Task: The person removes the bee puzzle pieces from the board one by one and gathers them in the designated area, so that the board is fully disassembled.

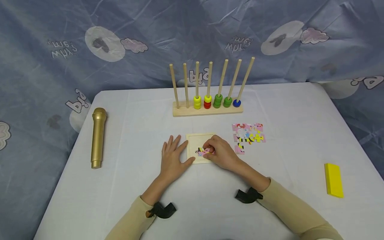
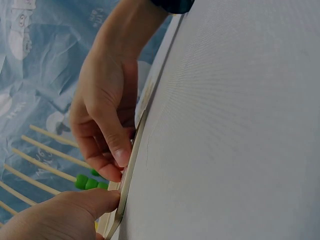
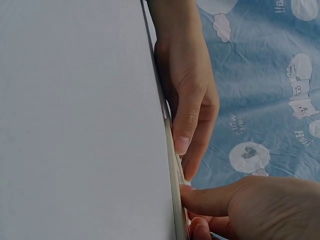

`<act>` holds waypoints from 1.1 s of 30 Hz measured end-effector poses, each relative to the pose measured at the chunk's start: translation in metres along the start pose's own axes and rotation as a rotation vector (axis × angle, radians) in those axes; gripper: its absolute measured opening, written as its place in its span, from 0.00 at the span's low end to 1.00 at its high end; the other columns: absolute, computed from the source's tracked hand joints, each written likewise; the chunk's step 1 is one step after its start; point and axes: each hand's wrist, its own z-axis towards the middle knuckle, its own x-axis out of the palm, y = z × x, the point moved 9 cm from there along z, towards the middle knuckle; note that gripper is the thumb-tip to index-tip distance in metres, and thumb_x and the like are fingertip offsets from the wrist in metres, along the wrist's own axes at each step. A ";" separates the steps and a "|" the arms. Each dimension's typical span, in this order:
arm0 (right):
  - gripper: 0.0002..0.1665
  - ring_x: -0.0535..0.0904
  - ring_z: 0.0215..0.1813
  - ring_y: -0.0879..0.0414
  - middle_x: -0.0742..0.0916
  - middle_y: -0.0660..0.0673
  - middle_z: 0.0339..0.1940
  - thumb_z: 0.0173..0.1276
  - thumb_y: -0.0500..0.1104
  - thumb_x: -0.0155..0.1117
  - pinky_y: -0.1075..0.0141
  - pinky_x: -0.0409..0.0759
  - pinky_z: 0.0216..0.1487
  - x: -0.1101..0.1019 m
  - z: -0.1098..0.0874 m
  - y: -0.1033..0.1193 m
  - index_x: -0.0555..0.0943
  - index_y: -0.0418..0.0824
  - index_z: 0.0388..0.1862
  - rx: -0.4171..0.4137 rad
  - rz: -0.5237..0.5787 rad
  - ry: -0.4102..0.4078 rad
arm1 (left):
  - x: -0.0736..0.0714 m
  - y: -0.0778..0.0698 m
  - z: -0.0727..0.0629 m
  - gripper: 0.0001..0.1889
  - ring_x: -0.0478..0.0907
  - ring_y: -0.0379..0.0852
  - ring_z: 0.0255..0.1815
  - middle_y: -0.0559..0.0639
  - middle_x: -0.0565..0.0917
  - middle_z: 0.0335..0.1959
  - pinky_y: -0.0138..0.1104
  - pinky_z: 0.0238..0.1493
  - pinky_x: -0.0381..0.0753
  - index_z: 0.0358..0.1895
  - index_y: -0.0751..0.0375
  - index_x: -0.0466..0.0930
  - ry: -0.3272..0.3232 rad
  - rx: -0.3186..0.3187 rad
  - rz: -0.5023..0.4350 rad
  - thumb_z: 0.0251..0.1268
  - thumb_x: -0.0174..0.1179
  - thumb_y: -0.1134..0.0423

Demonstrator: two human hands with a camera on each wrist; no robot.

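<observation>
A shallow square wooden puzzle tray [image 1: 198,138] lies mid-table, with pink, yellow and black jigsaw pieces [image 1: 200,152] in its lower part. My left hand [image 1: 173,163] spreads its fingers at the tray's left side; its thumb touches the near left corner and its index fingertip the left rim. Over the tray, my right hand [image 1: 223,154] curls its fingers and pinches a jigsaw piece, mostly hidden beneath them. The left wrist view shows the right hand [image 2: 102,105] with thumb and fingertips low at the tray's edge. Loose jigsaw pieces [image 1: 248,137] lie right of the tray.
Behind the tray stands a wooden peg rack [image 1: 207,112] with coloured rings on several upright pegs. A gold microphone [image 1: 98,138] lies at the left, a yellow block [image 1: 334,180] at the right. Patterned blue cloth [image 1: 192,40] hangs behind the white table [image 1: 141,123].
</observation>
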 end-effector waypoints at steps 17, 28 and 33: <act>0.13 0.74 0.34 0.59 0.80 0.48 0.32 0.54 0.32 0.74 0.69 0.74 0.35 0.000 0.000 0.008 0.81 0.41 0.36 -0.029 0.023 -0.046 | 0.000 0.001 0.000 0.34 0.52 0.66 0.77 0.63 0.68 0.71 0.62 0.73 0.46 0.62 0.61 0.78 0.001 -0.001 -0.008 0.53 0.70 0.49; 0.06 0.76 0.32 0.57 0.83 0.47 0.30 0.64 0.31 0.65 0.71 0.76 0.32 -0.006 0.003 0.003 0.82 0.40 0.35 0.013 0.324 0.051 | 0.000 0.000 0.000 0.33 0.53 0.66 0.77 0.63 0.68 0.71 0.62 0.73 0.46 0.62 0.61 0.78 -0.008 0.000 -0.013 0.52 0.71 0.49; 0.05 0.77 0.37 0.52 0.85 0.43 0.34 0.67 0.32 0.62 0.70 0.77 0.37 -0.028 0.002 -0.007 0.82 0.36 0.40 0.118 0.415 0.068 | 0.000 0.000 -0.001 0.34 0.53 0.66 0.77 0.64 0.68 0.71 0.62 0.73 0.46 0.62 0.62 0.78 -0.004 -0.001 -0.001 0.52 0.70 0.49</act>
